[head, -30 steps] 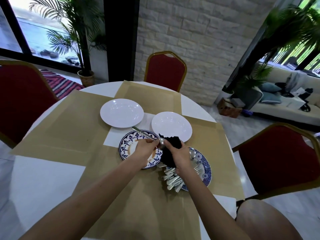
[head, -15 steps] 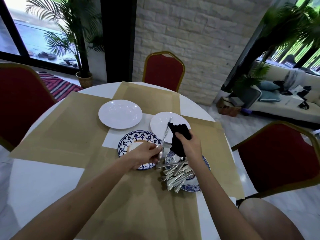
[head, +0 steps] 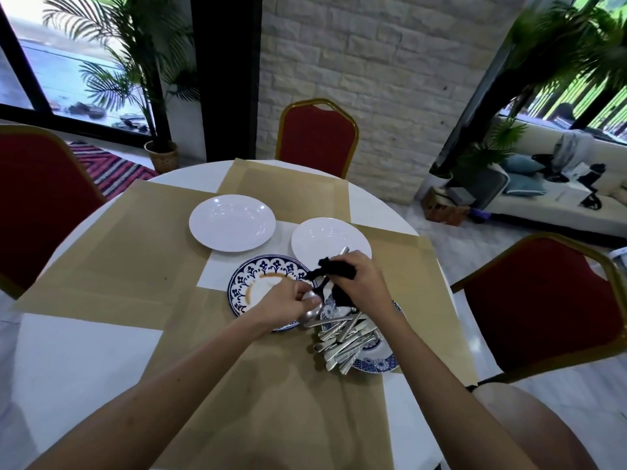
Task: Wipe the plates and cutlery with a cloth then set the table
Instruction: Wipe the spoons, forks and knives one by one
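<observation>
— What are the hands doing?
— The left hand (head: 288,301) pinches a spoon (head: 310,312) by its bowl; the right hand (head: 361,283) is closed around a black cloth (head: 334,271) wrapped on the handle.
— And the rest?
— Cutlery (head: 346,337) is piled on a blue patterned plate (head: 376,362); another patterned plate (head: 261,274) and two white plates (head: 232,222) sit on the table (head: 84,351).

No legible text, seemingly, anywhere.

Two bare forearms, no sleeves, watch or rings (a bare knee at lower right).
</observation>
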The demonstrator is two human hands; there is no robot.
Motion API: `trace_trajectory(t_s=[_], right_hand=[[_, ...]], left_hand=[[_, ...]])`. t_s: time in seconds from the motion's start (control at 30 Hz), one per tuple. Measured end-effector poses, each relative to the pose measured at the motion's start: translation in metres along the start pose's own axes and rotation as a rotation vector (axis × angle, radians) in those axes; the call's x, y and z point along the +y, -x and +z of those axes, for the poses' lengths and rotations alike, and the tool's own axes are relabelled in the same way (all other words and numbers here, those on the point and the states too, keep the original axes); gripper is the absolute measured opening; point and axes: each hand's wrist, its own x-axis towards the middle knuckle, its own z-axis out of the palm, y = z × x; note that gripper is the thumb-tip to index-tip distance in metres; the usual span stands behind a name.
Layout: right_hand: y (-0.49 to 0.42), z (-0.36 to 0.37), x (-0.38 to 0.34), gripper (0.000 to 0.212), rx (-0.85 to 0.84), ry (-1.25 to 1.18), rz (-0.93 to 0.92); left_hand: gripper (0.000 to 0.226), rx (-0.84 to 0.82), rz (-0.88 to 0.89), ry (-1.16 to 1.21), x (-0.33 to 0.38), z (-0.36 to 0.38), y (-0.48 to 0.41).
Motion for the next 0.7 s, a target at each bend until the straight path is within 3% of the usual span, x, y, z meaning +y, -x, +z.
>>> trace_trajectory(t_s=[0.13,0.23,0.33,0.47,0.57,0.7], right_hand=[[-0.019,-0.021,0.010,0.022,0.208,0.072,0.054],[-0.007,-0.011,0.005,0.021,0.103,0.062,-0.043],[0.005,-0.001,0.009,0.025,0.041,0.087,-0.077],[-0.009,-0.020,0.013,0.025,0.238,-0.172,0.284],[-0.011,-0.028,0.006,0.036,0.121,-0.534,0.583],[-0.009,-0.022,0.001,0.033,0.195,-0.760,0.685]], left_hand=[[0.027,-0.016,-0.013,0.059,0.000,0.005,0.005],[0.026,0.042,-0.017,0.053,0.003,0.005,0.002],[0.008,0.027,-0.010,0.008,-0.001,0.001,0.001],[0.022,-0.107,0.008,0.013,-0.003,-0.001,0.006],[0.026,-0.212,0.018,-0.037,0.001,-0.003,0.008],[0.040,-0.167,0.004,-0.005,0.007,0.004,0.011]])
